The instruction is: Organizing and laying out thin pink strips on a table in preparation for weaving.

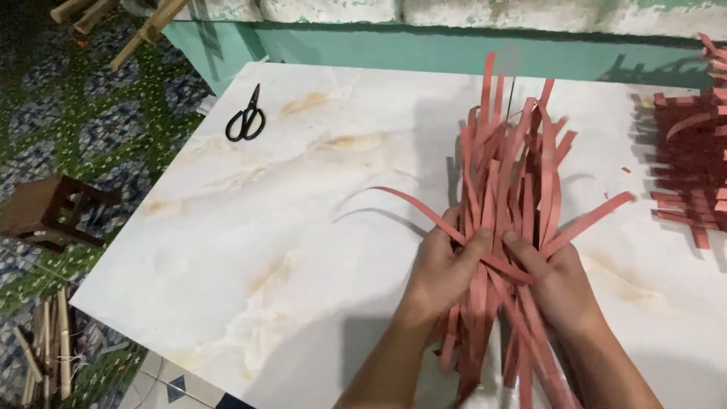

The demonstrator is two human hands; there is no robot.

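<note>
Strips [507, 174]: one bundle of flat red strips, long axis running roughly 6 to 12 o'clock across the table [303, 227], loose ends fanning out toward 12, a few bending off toward 9 and 3; lower ends hang past the near edge. Your left hand [447, 265]: palm down, fingers curled closed around the bundle's left side, forearm entering from 6 o'clock. Your right hand [556, 280]: closed on the bundle's right side, thumb pressed across the strips, forearm from 5 o'clock. Scissors [246, 117]: black, at 10 o'clock, well apart. Woven mat [693, 167]: red, at 2 o'clock. Stool [49, 212]: brown, on the floor at 9.
</note>
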